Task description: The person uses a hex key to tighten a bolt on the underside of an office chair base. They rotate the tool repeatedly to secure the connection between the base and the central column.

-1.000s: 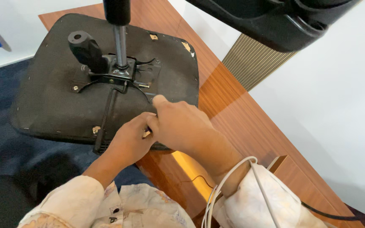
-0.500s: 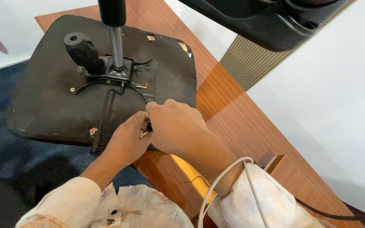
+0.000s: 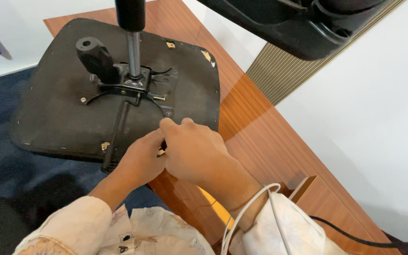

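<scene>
A black chair seat (image 3: 62,118) lies upside down on a wooden table (image 3: 260,137). Its metal mechanism plate (image 3: 133,87), upright gas cylinder (image 3: 132,42) and black lever handle (image 3: 95,59) face up. My left hand (image 3: 140,158) and my right hand (image 3: 192,148) meet at the seat's near edge. Their fingers are curled around a small dark part (image 3: 163,144) that is mostly hidden between them. My right index fingertip touches the seat's underside near a screw. A long black lever rod (image 3: 116,132) runs from the plate to the near edge, just left of my left hand.
Another black chair part (image 3: 303,23) overhangs the table at the top right. A ribbed beige panel (image 3: 279,75) stands against the white wall. A raised wooden block (image 3: 317,189) and a black cable (image 3: 355,236) sit near my right sleeve, where a white cord (image 3: 246,212) loops. Dark blue floor lies left.
Both hands stay pressed together and have slid slightly toward the seat's near edge. The view has shifted a little. The seat and mechanism look unmoved.
</scene>
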